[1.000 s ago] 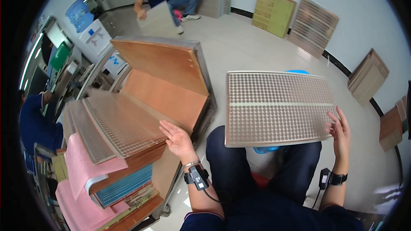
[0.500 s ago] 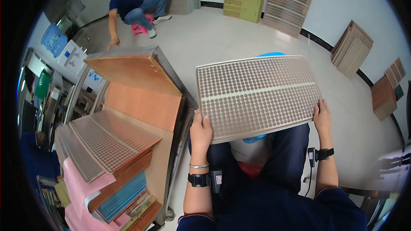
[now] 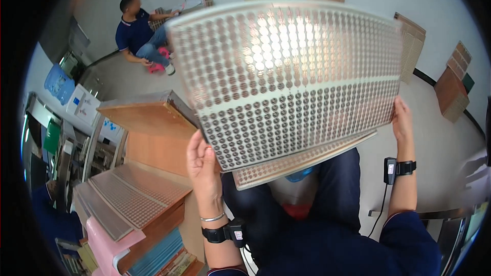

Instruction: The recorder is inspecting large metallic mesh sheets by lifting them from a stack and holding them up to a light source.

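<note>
A large rectangular circuit board panel (image 3: 307, 87), covered with rows of small metallic discs and split by a pale band, is held up and tilted in front of me. My left hand (image 3: 203, 159) grips its lower left edge, thumb on the near face. At the right edge, the fingers of my right hand (image 3: 402, 117) close on the side. Light glares off the panel's upper half. Beneath it lies a second, similar panel (image 3: 307, 159), mostly hidden, its near edge showing above my knees. A bit of something blue (image 3: 300, 175) shows below that.
To my left stands an open wooden case (image 3: 153, 148) with stacked disc-patterned panels (image 3: 135, 194), pink sheeting (image 3: 102, 245) and blue sheets (image 3: 158, 253). A co-worker (image 3: 138, 33) sits at the back left near a water dispenser (image 3: 84, 105). More panels (image 3: 411, 46) lean along the wall.
My hands have lifted one panel up and tilted it, uncovering another beneath. My left hand has moved left and my right hand up and rightward. The co-worker's arm has left the case.
</note>
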`<state>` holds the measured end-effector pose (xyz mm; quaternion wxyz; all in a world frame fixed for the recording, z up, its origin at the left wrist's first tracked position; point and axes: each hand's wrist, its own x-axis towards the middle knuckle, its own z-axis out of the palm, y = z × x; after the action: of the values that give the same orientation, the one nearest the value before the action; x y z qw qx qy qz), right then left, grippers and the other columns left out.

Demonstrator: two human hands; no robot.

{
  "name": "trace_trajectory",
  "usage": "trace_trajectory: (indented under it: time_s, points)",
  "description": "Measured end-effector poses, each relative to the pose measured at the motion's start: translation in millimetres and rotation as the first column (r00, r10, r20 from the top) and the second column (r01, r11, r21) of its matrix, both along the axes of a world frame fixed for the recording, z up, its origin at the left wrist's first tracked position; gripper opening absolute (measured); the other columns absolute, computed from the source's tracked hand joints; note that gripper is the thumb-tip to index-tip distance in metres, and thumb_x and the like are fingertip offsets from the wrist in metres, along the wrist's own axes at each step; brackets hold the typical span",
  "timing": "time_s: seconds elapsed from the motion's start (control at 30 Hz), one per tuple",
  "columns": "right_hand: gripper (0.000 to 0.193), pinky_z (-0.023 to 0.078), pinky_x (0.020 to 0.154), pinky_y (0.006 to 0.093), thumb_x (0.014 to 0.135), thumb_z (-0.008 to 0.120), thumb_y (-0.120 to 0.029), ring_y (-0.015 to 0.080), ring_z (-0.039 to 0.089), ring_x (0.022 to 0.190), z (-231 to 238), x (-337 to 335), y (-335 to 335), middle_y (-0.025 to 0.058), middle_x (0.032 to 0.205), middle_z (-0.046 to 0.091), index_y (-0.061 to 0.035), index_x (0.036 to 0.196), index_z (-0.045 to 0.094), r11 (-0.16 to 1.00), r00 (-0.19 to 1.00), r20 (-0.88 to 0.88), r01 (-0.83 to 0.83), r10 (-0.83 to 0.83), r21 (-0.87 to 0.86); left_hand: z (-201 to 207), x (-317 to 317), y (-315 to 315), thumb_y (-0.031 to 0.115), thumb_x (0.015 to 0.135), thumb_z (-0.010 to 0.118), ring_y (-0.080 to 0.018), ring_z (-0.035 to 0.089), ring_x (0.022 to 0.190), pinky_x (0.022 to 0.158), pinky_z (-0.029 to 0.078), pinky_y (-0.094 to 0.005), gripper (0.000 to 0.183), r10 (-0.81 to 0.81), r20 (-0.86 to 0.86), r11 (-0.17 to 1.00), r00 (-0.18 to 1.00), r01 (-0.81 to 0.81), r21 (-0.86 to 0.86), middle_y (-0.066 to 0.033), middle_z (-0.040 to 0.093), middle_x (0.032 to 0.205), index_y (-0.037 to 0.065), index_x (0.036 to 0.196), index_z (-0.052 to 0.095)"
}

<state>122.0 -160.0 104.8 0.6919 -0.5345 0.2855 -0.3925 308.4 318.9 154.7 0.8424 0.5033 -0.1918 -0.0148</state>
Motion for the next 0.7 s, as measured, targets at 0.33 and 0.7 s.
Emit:
trace_trajectory:
  time_s: [0.33, 0.7]
  points:
    - [0.027, 0.041, 0.088, 0.0246, 0.091, 0.053, -0.016, 0.0088, 0.054, 0.094, 104, -19, 28, 0.0026, 0.108, 0.059, -0.003, 0.116, 0.054, 0.969, 0.9, 0.434, 0.068, 0.044, -0.239, 49, 7, -4, 0.006, 0.088, 0.053, -0.0153, 0.05, 0.107, 0.093, 0.039, -0.0344, 0.044, 0.157, 0.149, 0.982, 0.976, -0.139, -0.128, -0.0055, 0.053, 0.117, 0.005, 0.128, 0.035]
    - [0.027, 0.044, 0.084, 0.0269, 0.091, 0.053, -0.017, 0.0095, 0.056, 0.092, 121, -25, 54, 0.0027, 0.104, 0.061, -0.0034, 0.115, 0.055, 0.955, 0.893, 0.446, 0.075, 0.063, -0.285, 43, 16, 4, 0.009, 0.089, 0.054, -0.0187, 0.047, 0.112, 0.095, 0.037, -0.0368, 0.046, 0.146, 0.219, 0.985, 0.965, -0.12, -0.128, -0.0086, 0.049, 0.121, 0.006, 0.13, 0.034]
